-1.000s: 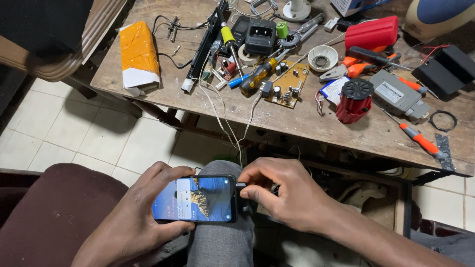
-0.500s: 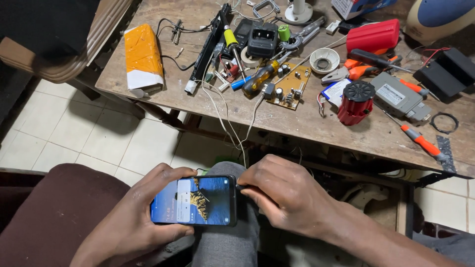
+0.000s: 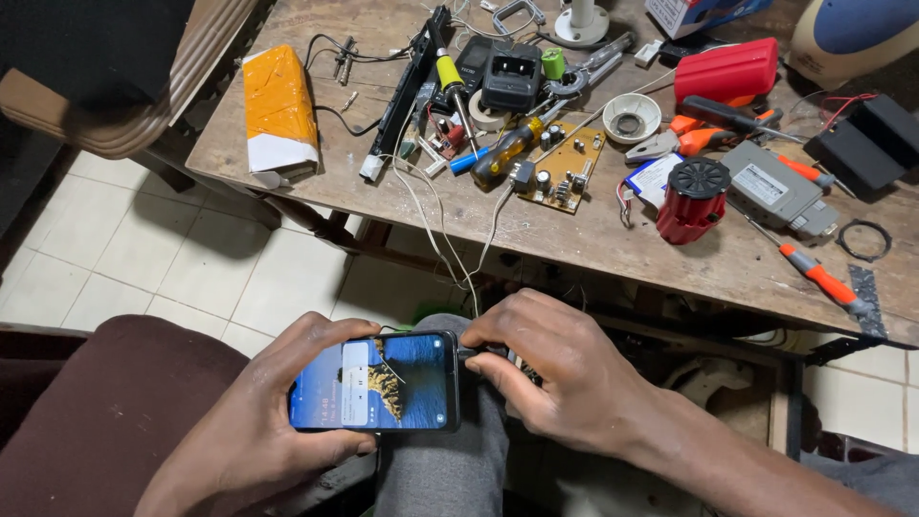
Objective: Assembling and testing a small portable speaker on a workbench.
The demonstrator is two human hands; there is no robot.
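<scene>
A smartphone (image 3: 383, 383) with a lit blue screen lies sideways over my knee, gripped from the left and below by my left hand (image 3: 263, 412). My right hand (image 3: 555, 369) pinches a small dark plug at the phone's right end, fingers closed on it. Thin white wires (image 3: 436, 225) run from that spot up to the wooden workbench (image 3: 574, 254). On the bench lie a green circuit board (image 3: 565, 172) and a yellow-handled screwdriver (image 3: 512, 148), beyond my hands.
The bench holds an orange box (image 3: 278, 110), a red cylinder (image 3: 691, 196), a red case (image 3: 729, 69), a grey module (image 3: 775, 191), orange-handled screwdrivers (image 3: 814, 278) and a black charger cradle (image 3: 510, 69). A maroon cushion (image 3: 105, 412) sits left; tiled floor (image 3: 191, 249) lies under the bench.
The view has shifted slightly. My hands stay on the phone and plug; a small pale panel now shows in the middle of the phone's screen.
</scene>
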